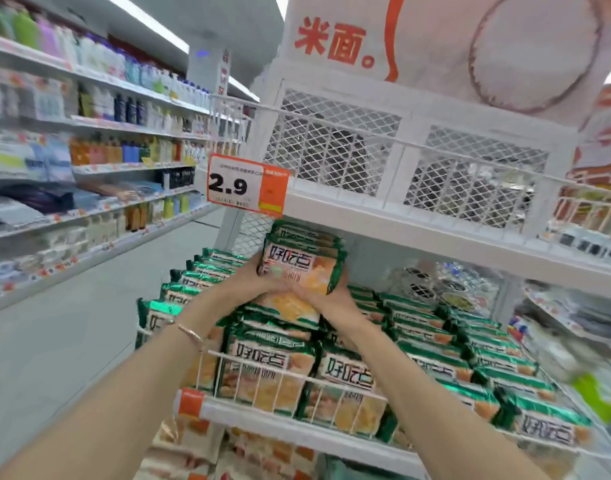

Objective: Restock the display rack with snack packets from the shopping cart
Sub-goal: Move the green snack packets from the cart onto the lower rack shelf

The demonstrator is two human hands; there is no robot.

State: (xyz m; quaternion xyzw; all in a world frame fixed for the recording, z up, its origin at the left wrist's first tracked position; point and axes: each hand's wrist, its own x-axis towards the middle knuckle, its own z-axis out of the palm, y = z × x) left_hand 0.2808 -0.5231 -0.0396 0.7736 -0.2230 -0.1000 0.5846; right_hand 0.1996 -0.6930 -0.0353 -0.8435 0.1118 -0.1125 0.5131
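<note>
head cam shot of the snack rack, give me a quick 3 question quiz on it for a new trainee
1. True or false: both hands hold the stack of green-edged snack packets above the packets already on the shelf.
2. Which number is printed on the price tag? A) 9.2 B) 2.9 C) 12.9
3. Fill in: the bracelet sits on the ____ wrist.

Key
1. True. The left hand grips the stack's left side and the right hand supports it from below on the right.
2. B, in large black digits.
3. Left.
</note>
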